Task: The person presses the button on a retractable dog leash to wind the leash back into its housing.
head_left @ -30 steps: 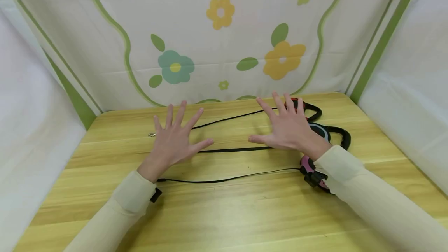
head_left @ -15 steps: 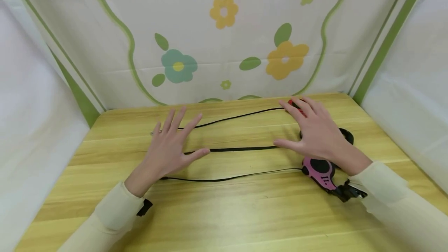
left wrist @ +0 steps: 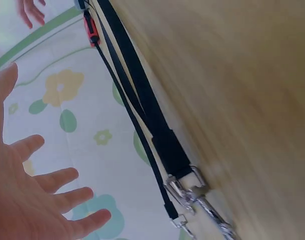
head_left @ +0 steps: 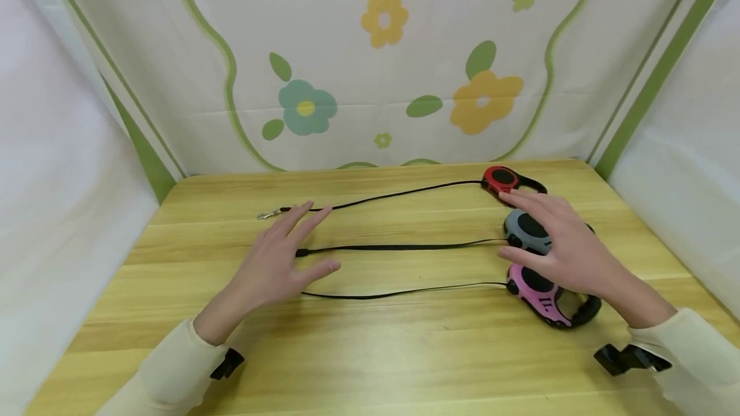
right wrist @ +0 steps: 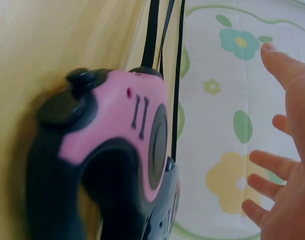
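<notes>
Three retractable dog leashes lie on the wooden table with their cords drawn out leftward: a red leash [head_left: 500, 178] at the back, a grey leash [head_left: 523, 228] in the middle, a pink leash [head_left: 534, 281] in front. My right hand [head_left: 569, 252], fingers spread, is above the grey and pink casings and partly covers the grey one. Over the cords' left ends is my left hand [head_left: 268, 271], fingers extended and holding nothing. It hides the front two clips in the head view, but a metal clip [left wrist: 195, 192] shows large in the left wrist view.
The wooden table [head_left: 393, 364] reaches back to a white flowered cloth [head_left: 347, 140]. White cloth walls stand at both sides. A black wrist camera [head_left: 630, 359] sits below the right sleeve, another black camera [head_left: 228, 364] at the left cuff.
Both hands have drawn back toward me; the right has also shifted rightward, uncovering the red casing and more of the pink one. The head view has turned slightly left. The leashes lie as before.
</notes>
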